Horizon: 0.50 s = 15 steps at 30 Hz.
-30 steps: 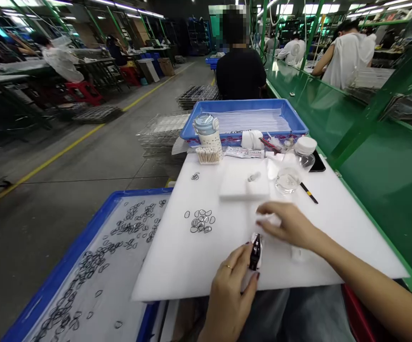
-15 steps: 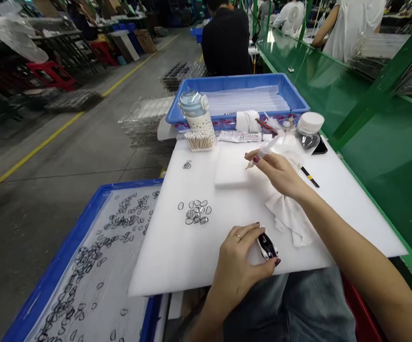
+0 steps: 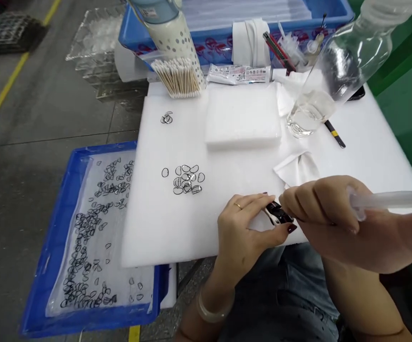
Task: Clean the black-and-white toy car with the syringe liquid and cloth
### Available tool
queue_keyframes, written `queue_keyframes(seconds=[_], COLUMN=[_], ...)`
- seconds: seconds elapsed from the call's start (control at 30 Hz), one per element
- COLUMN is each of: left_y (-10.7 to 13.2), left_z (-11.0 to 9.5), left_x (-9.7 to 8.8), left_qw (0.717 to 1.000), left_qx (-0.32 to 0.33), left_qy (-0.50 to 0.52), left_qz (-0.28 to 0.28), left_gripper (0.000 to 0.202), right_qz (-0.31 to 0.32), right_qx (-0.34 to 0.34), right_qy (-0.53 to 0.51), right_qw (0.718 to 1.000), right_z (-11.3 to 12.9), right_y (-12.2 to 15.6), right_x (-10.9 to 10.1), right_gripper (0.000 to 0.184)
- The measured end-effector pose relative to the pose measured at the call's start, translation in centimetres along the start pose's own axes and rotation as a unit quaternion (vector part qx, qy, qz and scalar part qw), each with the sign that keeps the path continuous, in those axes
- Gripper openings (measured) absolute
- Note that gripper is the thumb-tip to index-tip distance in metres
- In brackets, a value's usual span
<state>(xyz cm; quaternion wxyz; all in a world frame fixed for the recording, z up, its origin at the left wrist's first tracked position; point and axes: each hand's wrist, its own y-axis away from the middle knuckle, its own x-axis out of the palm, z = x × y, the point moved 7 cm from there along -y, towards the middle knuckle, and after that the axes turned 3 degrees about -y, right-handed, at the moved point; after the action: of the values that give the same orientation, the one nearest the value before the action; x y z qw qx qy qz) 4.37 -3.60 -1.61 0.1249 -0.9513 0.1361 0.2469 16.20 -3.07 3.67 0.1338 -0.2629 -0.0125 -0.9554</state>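
My left hand [image 3: 246, 232] pinches a small black and white part [image 3: 278, 214] at the near edge of the white foam board [image 3: 156, 223]. My right hand [image 3: 329, 213] is closed round a clear plastic dropper [image 3: 391, 199], its tip end at the small part. A white cloth [image 3: 296, 167] lies just behind both hands. A cluster of small black rings [image 3: 186, 179] sits on the board to the left of my hands.
A blue tray [image 3: 56, 228] holding several black rings stands left of the board. At the back are a white foam pad [image 3: 242, 115], a clear bottle of liquid [image 3: 334, 71], cotton swabs [image 3: 179, 78], a black pen [image 3: 334, 133] and another blue tray [image 3: 223, 40].
My right hand came back from the far side of the board with the dropper and now meets the part in my left hand. The view has tilted down.
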Motion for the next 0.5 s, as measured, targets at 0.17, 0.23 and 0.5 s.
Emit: queue_keyframes(seconds=[0.17, 0.23, 0.5], left_y=[0.0, 0.0, 0.0], left_z=[0.1, 0.1, -0.1], left_x=[0.2, 0.2, 0.1], left_qw=[1.0, 1.0, 1.0], left_qx=[-0.004, -0.005, 0.007], left_qy=[-0.004, -0.004, -0.012], left_qz=[0.001, 0.0, -0.014], left_gripper=[0.028, 0.027, 0.027], right_qz=[-0.013, -0.009, -0.028], right_qx=[-0.02, -0.025, -0.025], right_qy=[-0.031, -0.044, -0.035], right_qw=[0.999, 0.999, 0.999], right_z=[-0.5, -0.9, -1.0], right_y=[0.0, 0.0, -0.1], right_x=[-0.2, -0.1, -0.2], right_gripper=[0.058, 0.056, 0.059])
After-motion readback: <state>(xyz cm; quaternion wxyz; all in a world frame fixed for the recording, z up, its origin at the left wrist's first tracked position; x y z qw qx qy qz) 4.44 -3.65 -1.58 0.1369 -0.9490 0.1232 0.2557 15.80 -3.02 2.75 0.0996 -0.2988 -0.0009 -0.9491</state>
